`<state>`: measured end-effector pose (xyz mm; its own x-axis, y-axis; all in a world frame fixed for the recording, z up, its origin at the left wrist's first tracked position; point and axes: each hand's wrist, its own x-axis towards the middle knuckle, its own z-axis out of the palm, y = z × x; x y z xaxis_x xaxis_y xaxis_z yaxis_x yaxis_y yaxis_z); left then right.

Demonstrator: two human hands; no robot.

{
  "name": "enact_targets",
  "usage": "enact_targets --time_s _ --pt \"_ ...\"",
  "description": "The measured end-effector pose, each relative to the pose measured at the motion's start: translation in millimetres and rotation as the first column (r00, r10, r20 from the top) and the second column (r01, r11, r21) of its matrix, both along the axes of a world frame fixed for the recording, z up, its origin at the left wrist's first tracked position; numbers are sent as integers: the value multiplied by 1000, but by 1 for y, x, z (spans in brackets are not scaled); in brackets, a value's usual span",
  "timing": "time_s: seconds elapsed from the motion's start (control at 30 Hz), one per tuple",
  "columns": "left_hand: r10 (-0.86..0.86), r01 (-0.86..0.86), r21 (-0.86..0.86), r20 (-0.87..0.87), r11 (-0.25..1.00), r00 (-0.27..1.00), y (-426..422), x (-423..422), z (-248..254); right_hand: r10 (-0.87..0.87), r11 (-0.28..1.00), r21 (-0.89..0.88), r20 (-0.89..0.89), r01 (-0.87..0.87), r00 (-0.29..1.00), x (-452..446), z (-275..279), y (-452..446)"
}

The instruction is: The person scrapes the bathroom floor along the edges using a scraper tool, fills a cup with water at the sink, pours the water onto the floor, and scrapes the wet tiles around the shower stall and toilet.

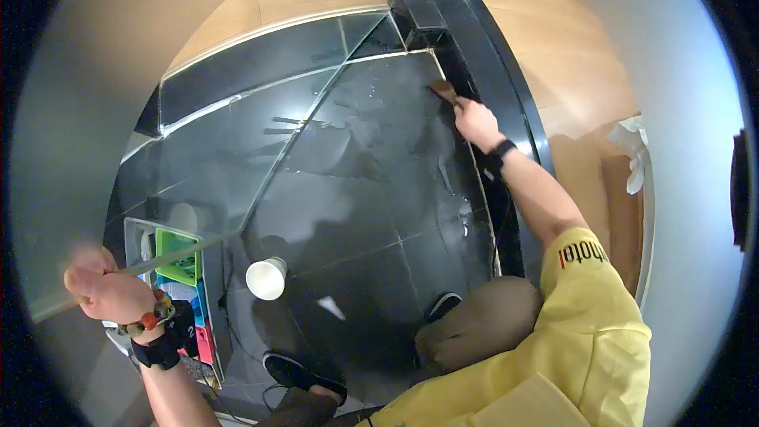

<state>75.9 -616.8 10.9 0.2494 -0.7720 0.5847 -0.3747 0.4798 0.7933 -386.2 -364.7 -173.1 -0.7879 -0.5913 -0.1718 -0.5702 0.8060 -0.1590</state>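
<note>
"Well, where's everything?"
"Dark floor (pixel 340 198) below, glass panel (pixel 289 142) above it; left hand (pixel 111 291) at its edge, grip unclear."
"Right hand (pixel 477 122)?"
"Clamped on the brush (pixel 443 92), beside the pale seam (pixel 480 186); short, even strokes along it should serve best."

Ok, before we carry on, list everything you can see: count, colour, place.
Tiled floor: 1, dark, centre
Ledge: 1, black, right of the floor
Brush: 1, brown, upper right, near the floor's pale edge line
Cup: 1, white, on the floor
Glass panel: at least 1, clear, left half
Crate: 1, pale, lower left
Bin: 1, green, in the crate
White scrap or patch: 1, white, on the floor
Crumpled sheet: 1, white, far right
Shoes: 2, dark, bottom
Sleeve: 1, yellow, lower right
Left hand: 1, bare, gripping the glass panel's edge
Right hand: 1, bare, holding the brush
</note>
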Motion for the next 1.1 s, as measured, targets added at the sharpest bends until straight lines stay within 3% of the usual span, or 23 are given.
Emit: enact_targets --time_s 0.1,0.17,0.27,0.5,0.57,0.7,0.9,1.0,1.1 --pt "-51 51 14 -1 999 999 0 -2 1 -6 999 -50 12 7 1000 -11 -31 1" --pt "2 -2 -14 -3 1000 1000 -1 -4 1 21 999 -42 25 -20 999 2 -51 28" --pt "48 -48 6 -83 999 995 -5 -1 -4 -60 998 -22 12 60 998 33 -27 41" --pt "-6 8 18 -101 1000 995 -4 2 -2 20 995 -94 -94 -28 995 -19 -45 -21" --pt "78 -77 -81 -1 994 997 -2 -9 2 -17 1000 21 -14 17 1000 -13 -54 0" --pt "73 -75 -37 -53 997 996 -5 2 -5 -25 1000 2 -52 25 998 12 -32 11" --pt "17 -21 -34 -123 999 992 -4 5 -6 -9 1000 -12 -80 8 997 -37 -50 -50" --pt "-32 21 -117 -97 993 995 -7 2 -5 18 1000 15 -92 -17 996 -19 -58 -12" --pt "-45 34 -66 -171 997 984 -6 5 -7 -13 996 92 -104 22 995 10 -30 -2"
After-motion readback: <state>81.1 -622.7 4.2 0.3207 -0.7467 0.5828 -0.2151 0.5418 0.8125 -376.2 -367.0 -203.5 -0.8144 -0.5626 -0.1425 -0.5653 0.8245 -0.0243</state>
